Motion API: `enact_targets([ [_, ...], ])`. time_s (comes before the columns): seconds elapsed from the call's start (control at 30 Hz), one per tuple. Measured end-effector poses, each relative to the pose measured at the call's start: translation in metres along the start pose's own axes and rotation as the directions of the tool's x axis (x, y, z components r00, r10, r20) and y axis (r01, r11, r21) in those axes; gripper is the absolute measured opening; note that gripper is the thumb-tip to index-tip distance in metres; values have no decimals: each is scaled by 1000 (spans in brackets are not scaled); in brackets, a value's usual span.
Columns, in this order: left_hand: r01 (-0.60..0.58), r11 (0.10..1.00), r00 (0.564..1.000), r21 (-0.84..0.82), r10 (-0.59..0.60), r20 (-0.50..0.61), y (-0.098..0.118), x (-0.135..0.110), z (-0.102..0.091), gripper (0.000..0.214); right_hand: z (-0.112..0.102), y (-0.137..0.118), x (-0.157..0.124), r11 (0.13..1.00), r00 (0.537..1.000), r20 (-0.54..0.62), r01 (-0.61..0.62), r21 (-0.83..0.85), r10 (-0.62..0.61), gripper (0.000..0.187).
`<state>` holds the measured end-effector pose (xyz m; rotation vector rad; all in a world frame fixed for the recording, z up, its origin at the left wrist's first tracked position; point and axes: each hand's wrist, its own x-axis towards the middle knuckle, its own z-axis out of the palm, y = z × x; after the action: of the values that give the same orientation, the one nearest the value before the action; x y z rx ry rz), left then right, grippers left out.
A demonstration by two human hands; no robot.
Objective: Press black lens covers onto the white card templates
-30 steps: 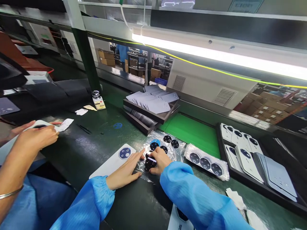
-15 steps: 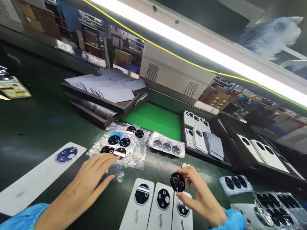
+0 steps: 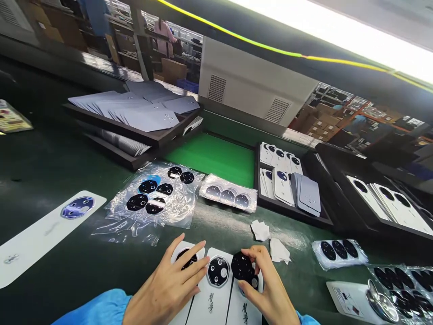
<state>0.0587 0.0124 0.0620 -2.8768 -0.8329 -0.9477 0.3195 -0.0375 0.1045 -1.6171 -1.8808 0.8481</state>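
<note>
Three white panels stand side by side at the near edge: a left panel (image 3: 180, 317), a middle panel (image 3: 210, 311) and a right panel (image 3: 237, 312). An octagonal, glossy black lens plate with dots and rings lies at the top of the middle one. My left hand (image 3: 171, 286) spreads its fingers over the left panel, partly covering its lens plate. Between thumb and fingers, my right hand (image 3: 267, 284) pinches a loose black lens plate (image 3: 241, 265) above the right panel. It partly hides the lens plate there.
Several lens plates lie on a clear plastic bag (image 3: 179, 212). Beyond are a bagged strip of plates (image 3: 228, 197), a tray of panels (image 3: 324, 220) and stacked grey sheets (image 3: 135, 115). White paper scraps (image 3: 260, 230) lie near my right hand. A metal dish (image 3: 382, 304) stands far right.
My left hand has moved from beside the plastic bag down and right, over the left panel. My right hand has shifted slightly left with the lens plate. The camera view has shifted too.
</note>
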Motion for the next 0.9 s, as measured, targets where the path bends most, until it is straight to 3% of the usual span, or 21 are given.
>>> enact_targets([
  [0.1,-11,1000,997,-25,9,-72,1,4,1,26,1,-2,1,1000,1000,-8,-3,14,3,49],
  [0.23,-22,999,995,-46,18,-99,1,3,5,16,4,-4,1,999,998,-58,-27,46,29,44],
  [0.47,-29,996,988,-89,15,-156,0,5,7,12,4,-3,-1,999,998,-38,-47,23,48,43],
  [0.57,-27,994,985,-109,8,-170,1,8,5,12,8,-9,1,1000,998,-67,1,13,0,48],
  [0.8,-50,992,978,-112,26,-207,1,8,5,12,31,-20,14,981,982,20,188,-56,-187,60],
  [0.9,-42,993,978,-107,19,-207,0,6,7,12,37,-20,18,976,980,20,201,-81,-200,61],
])
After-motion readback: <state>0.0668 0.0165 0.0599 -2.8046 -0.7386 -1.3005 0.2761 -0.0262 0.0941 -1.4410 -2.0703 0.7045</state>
